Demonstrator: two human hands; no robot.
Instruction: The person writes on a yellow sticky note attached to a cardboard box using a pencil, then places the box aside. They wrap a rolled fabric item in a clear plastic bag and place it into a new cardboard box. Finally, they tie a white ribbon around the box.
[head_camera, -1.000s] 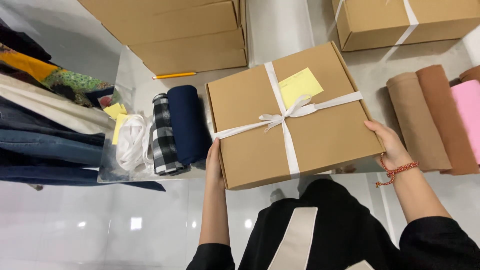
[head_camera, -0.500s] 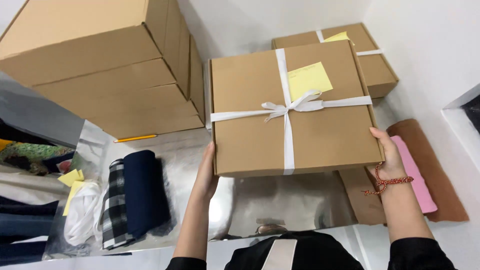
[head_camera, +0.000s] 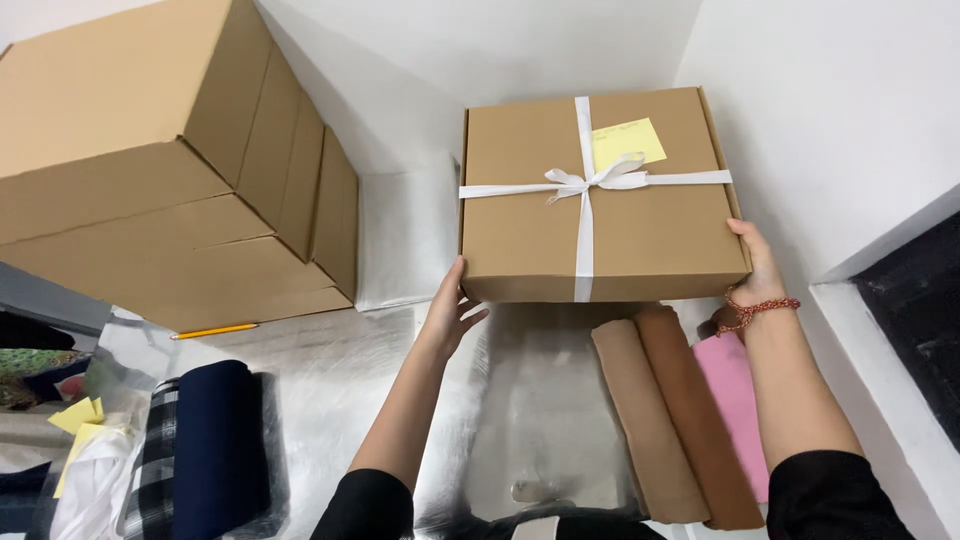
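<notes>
Cardboard box (head_camera: 600, 230) gripped between left hand (head_camera: 452, 310) and right hand (head_camera: 757, 268).

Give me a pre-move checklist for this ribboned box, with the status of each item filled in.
1. Left hand on the ribboned box: ok, it touches the lower left corner.
2. Right hand on the box: ok, it grips the right edge near the lower corner.
3. White ribbon tied: ok, the bow sits intact across the lid.
4. Yellow note in place: ok, it lies flat beside the bow.
5. What the box rests on: cannot tell, its underside is hidden.
6. Room around the box: ok on the left, a gap separates it from the stacked cartons; the fabric rolls lie below it.
</notes>
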